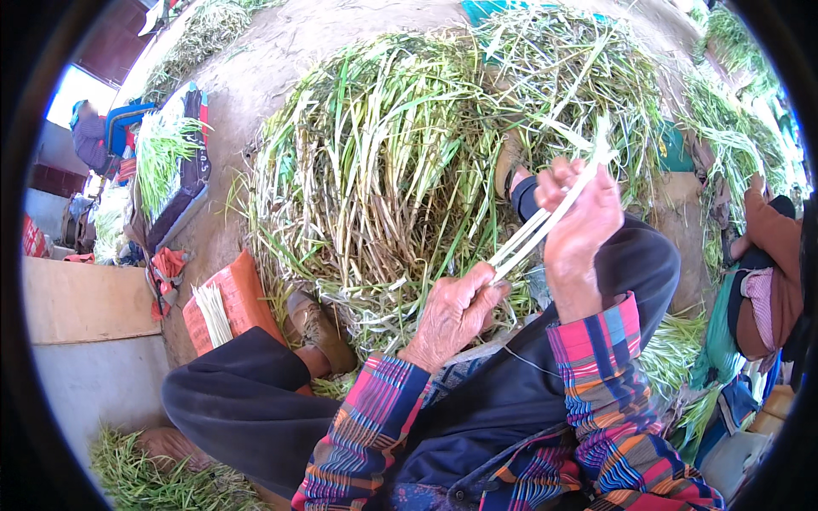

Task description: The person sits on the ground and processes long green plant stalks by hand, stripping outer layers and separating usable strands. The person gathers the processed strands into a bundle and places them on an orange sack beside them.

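A few pale, peeled plant stalks run slantwise between my two hands. My left hand pinches their lower ends between thumb and fingers, above my lap. Higher up and to the right, my right hand is closed around the upper part, where loose whitish leaf sheath sticks out past the fingers. Just beyond my hands lies a large heap of green and brown leafy stalks, its cut ends towards me. Peeled scraps lie along its near edge.
An orange bag at my left carries a bundle of trimmed pale stalks. One person sits at the far left, another close on the right among more greens. A low wall borders the left side.
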The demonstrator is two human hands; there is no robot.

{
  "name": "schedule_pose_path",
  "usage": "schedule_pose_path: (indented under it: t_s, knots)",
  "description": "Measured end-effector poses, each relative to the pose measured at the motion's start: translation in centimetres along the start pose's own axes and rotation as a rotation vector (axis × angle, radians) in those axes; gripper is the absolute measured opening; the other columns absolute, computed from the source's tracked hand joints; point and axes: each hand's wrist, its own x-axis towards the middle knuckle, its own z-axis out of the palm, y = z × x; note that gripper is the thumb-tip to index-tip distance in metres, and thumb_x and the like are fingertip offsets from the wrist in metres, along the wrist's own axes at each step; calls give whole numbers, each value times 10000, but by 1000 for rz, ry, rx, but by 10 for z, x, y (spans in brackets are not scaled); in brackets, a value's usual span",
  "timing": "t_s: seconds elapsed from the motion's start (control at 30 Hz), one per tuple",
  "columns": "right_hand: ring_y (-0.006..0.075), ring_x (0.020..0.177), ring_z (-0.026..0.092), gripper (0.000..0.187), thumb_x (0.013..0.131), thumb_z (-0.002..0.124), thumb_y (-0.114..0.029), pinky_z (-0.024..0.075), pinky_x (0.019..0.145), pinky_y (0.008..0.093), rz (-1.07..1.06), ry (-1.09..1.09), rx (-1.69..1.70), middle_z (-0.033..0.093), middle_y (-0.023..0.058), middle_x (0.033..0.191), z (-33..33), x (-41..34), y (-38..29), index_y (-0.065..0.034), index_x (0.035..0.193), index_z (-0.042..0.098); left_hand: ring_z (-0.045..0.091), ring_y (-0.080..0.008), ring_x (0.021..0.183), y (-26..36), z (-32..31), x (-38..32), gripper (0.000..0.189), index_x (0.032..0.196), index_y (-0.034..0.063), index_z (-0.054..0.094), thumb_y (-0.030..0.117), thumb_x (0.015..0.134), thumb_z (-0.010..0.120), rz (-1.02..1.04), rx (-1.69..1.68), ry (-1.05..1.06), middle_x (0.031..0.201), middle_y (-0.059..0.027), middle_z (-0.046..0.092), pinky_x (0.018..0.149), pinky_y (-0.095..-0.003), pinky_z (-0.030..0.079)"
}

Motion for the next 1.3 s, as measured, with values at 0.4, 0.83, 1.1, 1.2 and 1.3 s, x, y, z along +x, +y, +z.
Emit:
schedule_pose_path:
  t_s: [0.4,0.83,1.1,1.2,1.3]
  knots:
    - [138,694,407,86,899,513,-125,350,594,253,217,-119,-44,400,18,774,10,-28,32,-72,924,451,500,-191,457,-2,-8,2,186,889,33,589,206,896,658,-13,164,93,522,-89,471,468,-345,388]
    - [59,504,215,295,940,482,-181,192,470,242,115,15,11,267,-67,626,-15,0,12,-157,687,332,387,-13,502,-43,-27,-14,120,871,50,629,158,923,638,-306,-468,53,625,69,480,451,-195,286]
    - [81,538,220,320,968,453,-190,192,502,268,-424,-48,-286,247,-47,651,-15,21,-51,-155,676,328,544,-152,587,-128,-55,-31,97,810,43,667,138,824,653,-408,178,86,626,-74,575,566,-338,462]
    - [76,557,194,353,996,404,-109,191,517,261,-422,-53,-33,221,-36,667,-2,23,-73,-128,661,293,660,-332,723,-126,-43,-33,140,848,63,615,202,852,629,-385,586,-265,743,-172,654,658,-426,530]
    - [76,587,194,298,995,404,-93,191,531,264,-303,94,-171,234,-27,709,-2,16,-66,-110,712,311,661,-268,681,-109,-40,-14,48,851,81,599,122,874,608,-101,579,-42,762,-117,644,614,-360,552]
